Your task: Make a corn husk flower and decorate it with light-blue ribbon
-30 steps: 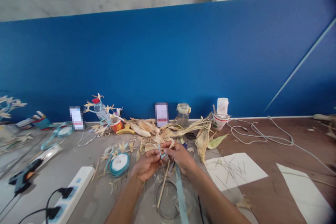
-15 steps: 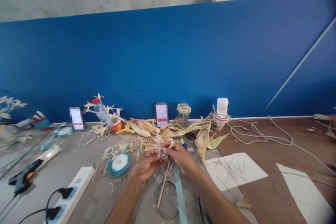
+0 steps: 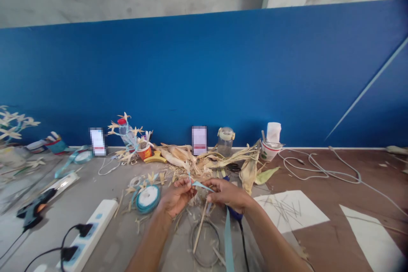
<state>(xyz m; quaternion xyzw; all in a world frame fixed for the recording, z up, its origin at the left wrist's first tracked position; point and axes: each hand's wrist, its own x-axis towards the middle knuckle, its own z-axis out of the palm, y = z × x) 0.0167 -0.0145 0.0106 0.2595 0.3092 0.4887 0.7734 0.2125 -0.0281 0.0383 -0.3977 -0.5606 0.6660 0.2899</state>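
Observation:
My left hand (image 3: pixel 176 197) pinches a thin stem (image 3: pixel 190 176) wrapped in light-blue ribbon; pale husk petals seem to top it, hard to part from the husk pile behind. From there a light-blue ribbon (image 3: pixel 203 185) runs taut to my right hand (image 3: pixel 230 194), whose thumb and fingers are closed on it. Its loose end hangs below the right wrist toward the near edge. Under my hands lie a grey wire coil (image 3: pixel 206 263) and a thin pale stick (image 3: pixel 199 227). Beside the right wrist is a dark-blue tool (image 3: pixel 235 213) with a black cord, partly hidden.
Dried corn husks (image 3: pixel 177 154) spread behind my hands. To the left are a ribbon spool (image 3: pixel 148 197), a power strip (image 3: pixel 92 227) and a black glue gun (image 3: pixel 36 210). Thin wires lie on white paper (image 3: pixel 306 219) at right. A lidded jar (image 3: pixel 225 142) stands near the blue partition.
My right hand has moved right, away from the left, drawing the ribbon out between them. More of the dark-blue tool shows. The view has shifted slightly.

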